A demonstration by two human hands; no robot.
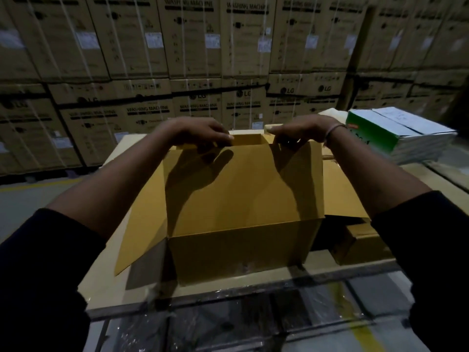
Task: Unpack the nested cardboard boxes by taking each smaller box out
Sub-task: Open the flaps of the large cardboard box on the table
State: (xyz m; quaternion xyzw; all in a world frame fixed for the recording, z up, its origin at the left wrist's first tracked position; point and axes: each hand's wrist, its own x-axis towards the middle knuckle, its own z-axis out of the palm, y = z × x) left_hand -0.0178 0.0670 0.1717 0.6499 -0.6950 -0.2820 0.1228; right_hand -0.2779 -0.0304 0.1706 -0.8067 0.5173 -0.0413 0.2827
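Observation:
A brown cardboard box (238,252) stands in the middle of a flat cardboard sheet (101,283). Its near top flap (241,184) slopes up and away from me, and a side flap (142,224) hangs open to the left. My left hand (195,132) grips the far edge of the flap on the left. My right hand (302,130), with a band on its wrist, grips the same edge on the right. Between the hands a small gap shows the box's far inner wall (247,139). The inside of the box is hidden by the flap.
A flattened cardboard piece (340,191) and a low brown box (360,245) lie right of the box. A green and white carton (396,133) sits at the back right. Stacked washing machine cartons (193,59) wall off the back. Plastic-wrapped surface (253,323) runs below.

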